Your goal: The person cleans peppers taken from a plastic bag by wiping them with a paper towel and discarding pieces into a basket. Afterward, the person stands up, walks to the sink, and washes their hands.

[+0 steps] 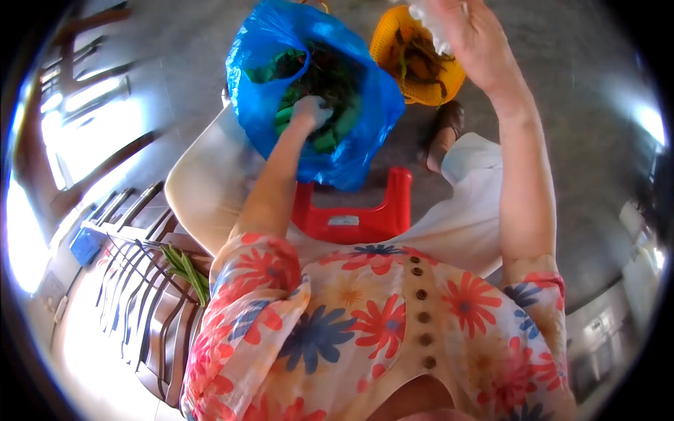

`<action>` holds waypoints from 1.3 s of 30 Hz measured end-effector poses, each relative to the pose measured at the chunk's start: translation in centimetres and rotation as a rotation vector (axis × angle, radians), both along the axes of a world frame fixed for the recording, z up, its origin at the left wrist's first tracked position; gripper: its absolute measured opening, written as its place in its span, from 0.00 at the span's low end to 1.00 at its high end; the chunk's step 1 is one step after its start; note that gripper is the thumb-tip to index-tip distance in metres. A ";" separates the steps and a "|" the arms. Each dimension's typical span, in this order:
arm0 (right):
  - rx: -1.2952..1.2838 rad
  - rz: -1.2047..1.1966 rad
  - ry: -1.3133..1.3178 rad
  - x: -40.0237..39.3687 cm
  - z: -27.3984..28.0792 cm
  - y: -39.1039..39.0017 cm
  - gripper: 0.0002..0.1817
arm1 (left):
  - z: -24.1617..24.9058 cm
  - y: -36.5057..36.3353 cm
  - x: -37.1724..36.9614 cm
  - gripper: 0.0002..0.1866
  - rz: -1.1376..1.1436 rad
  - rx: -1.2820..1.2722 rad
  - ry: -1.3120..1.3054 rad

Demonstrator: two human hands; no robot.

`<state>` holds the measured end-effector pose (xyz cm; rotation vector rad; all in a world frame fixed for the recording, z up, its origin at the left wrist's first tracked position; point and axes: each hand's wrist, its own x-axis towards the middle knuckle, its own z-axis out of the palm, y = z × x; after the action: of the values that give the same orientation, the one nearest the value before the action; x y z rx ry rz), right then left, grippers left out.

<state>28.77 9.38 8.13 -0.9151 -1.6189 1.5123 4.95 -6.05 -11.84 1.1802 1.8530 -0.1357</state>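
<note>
My left hand reaches down into a blue plastic bag, among dark green leafy stems. It looks pale and blurred there, and its fingertips are lost against the leaves. Raised at the top edge, my right hand is over the side of a yellow perforated basket. A crumpled white thing shows along its fingers, too blurred to name. Brownish-green stems lie in the basket. Part of my right hand's fingers runs out of view.
A red plastic stool stands between my legs, behind the bag. My shoe is close to the basket. To the left are a slatted wooden bench with long green pods and a blue object. Grey floor surrounds me.
</note>
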 end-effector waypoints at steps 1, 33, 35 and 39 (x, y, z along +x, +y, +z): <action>0.035 0.023 -0.046 -0.1 0.2 0.4 0.18 | 2.2 1.1 -0.4 0.20 0.145 -0.123 -0.095; -0.161 -0.069 -0.059 -7.4 -2.0 -1.1 0.13 | 19.3 7.6 1.7 0.16 0.645 0.135 -1.345; -0.062 0.018 -0.192 -7.4 -2.2 -1.4 0.14 | 19.2 7.7 0.9 0.14 0.429 0.216 -1.038; -0.035 0.105 -0.348 -7.3 -2.4 -1.8 0.12 | 18.1 6.3 0.9 0.10 0.436 0.141 -1.076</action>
<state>21.50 7.56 5.70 -1.1797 -1.9161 1.5177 5.89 0.22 6.30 0.6636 1.0923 0.7469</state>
